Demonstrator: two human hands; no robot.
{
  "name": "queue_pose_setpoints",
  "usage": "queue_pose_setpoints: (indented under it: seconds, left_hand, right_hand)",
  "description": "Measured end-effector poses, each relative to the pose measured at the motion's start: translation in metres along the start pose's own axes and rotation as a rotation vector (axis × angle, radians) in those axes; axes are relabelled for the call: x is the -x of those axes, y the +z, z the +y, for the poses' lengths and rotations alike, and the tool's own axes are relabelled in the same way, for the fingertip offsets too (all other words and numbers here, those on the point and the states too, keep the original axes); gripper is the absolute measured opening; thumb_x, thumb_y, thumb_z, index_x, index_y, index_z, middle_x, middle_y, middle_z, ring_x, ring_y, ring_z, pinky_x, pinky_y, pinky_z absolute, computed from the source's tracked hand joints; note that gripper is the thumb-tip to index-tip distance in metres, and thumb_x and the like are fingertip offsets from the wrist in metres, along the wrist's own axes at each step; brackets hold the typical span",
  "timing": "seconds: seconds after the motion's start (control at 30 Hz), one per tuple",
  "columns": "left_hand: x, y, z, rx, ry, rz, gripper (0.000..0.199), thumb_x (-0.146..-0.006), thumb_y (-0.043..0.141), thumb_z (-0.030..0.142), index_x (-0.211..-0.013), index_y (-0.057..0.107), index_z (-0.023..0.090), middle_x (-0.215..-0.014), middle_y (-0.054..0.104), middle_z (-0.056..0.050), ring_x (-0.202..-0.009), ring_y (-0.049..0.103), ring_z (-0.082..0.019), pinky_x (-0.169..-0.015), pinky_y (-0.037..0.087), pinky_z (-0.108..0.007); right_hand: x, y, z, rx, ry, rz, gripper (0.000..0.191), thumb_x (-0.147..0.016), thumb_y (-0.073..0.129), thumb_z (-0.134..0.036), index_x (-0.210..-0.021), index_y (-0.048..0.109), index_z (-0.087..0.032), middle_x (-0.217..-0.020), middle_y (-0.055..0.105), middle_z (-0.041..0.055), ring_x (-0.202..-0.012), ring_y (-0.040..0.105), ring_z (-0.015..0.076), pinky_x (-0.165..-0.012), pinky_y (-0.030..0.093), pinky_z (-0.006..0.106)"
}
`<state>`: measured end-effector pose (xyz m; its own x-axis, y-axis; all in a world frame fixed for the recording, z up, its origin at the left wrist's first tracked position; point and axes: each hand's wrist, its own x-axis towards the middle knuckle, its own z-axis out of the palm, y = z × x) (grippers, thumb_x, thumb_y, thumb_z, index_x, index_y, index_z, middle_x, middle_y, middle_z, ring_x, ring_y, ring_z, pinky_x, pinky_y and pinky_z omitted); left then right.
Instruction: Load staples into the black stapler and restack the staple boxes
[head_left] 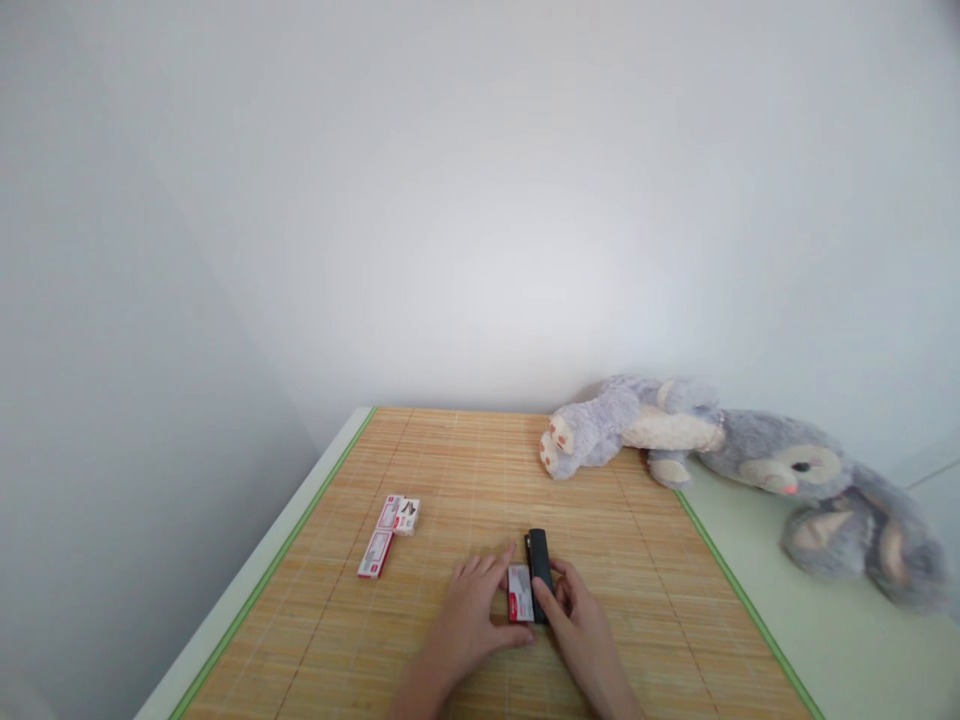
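A black stapler point(539, 562) lies lengthwise on the bamboo mat, its far end pointing toward the wall. Directly left of it, side by side, is a small red and white box point(520, 595). My right hand point(576, 618) grips the stapler's near half, thumb on top and fingers along its right side. Around the left side of the small box, my left hand point(480, 610) is curved with thumb and fingers apart; its fingertips are near the box's far left corner and its thumb lies by the near edge.
Several small red and white boxes point(376, 553) sit together on the left of the bamboo mat point(465, 460), one showing a black clip picture. A grey plush rabbit point(675, 430) lies across the back right. The mat has green edging on a pale table point(787, 590) against a white wall.
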<state>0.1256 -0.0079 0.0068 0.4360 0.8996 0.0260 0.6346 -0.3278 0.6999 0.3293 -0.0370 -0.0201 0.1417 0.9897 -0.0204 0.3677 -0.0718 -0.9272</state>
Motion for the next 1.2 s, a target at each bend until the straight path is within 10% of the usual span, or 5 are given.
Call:
queue_pose_setpoints:
  seconds: [0.27, 0.43, 0.77, 0.97, 1.2]
  left_hand:
    - [0.054, -0.067, -0.090, -0.340, -0.418, 0.828, 0.051, -0.095, 0.054, 0.049, -0.139, 0.059, 0.022, -0.129, 0.060, -0.013, -0.123, 0.054, -0.035, -0.111, 0.039, -0.057]
    - [0.077, -0.074, -0.120, -0.177, -0.461, 0.691, 0.057, -0.089, 0.057, 0.049, -0.137, 0.058, 0.019, -0.119, 0.066, -0.010, -0.112, 0.064, -0.032, -0.102, 0.050, -0.050]
    - [0.012, 0.043, 0.020, 0.076, -0.336, 0.319, 0.074, -0.081, 0.066, 0.039, -0.150, 0.046, 0.021, -0.133, 0.061, -0.015, -0.122, 0.061, -0.031, -0.104, 0.048, -0.043]
    - [0.010, 0.012, 0.007, 0.176, -0.158, 0.078, 0.102, -0.067, 0.084, 0.035, -0.157, 0.037, 0.031, -0.147, 0.048, -0.010, -0.133, 0.052, -0.030, -0.112, 0.044, -0.042]
    - [-0.017, -0.003, 0.019, 0.053, 0.015, 0.000, 0.062, -0.060, 0.090, 0.035, -0.118, 0.067, 0.029, -0.123, 0.063, -0.006, -0.118, 0.056, -0.030, -0.103, 0.045, -0.041]
  right_hand:
    - [0.010, 0.000, 0.002, -0.140, 0.021, 0.019, 0.072, -0.093, 0.047, -0.074, -0.141, 0.056, -0.020, -0.077, 0.067, 0.0020, -0.071, 0.062, 0.0227, -0.072, 0.052, 0.034]
    - [0.012, 0.000, 0.002, -0.169, 0.001, 0.009, 0.065, -0.097, 0.047, -0.067, -0.141, 0.056, -0.021, -0.090, 0.071, 0.0054, -0.080, 0.065, 0.0230, -0.080, 0.055, 0.034]
    - [0.010, -0.001, 0.001, -0.127, -0.021, 0.040, 0.057, -0.097, 0.049, -0.064, -0.132, 0.062, -0.022, -0.089, 0.072, 0.0047, -0.083, 0.068, 0.0240, -0.079, 0.055, 0.034]
    - [0.008, -0.002, 0.006, -0.151, -0.029, 0.006, 0.054, -0.100, 0.048, -0.060, -0.135, 0.060, -0.021, -0.088, 0.071, 0.0040, -0.084, 0.067, 0.0238, -0.078, 0.054, 0.034]
    - [0.005, 0.000, 0.013, -0.084, -0.033, -0.004, 0.054, -0.096, 0.055, -0.058, -0.135, 0.061, -0.021, -0.076, 0.063, -0.0011, -0.070, 0.060, 0.0200, -0.065, 0.047, 0.030]
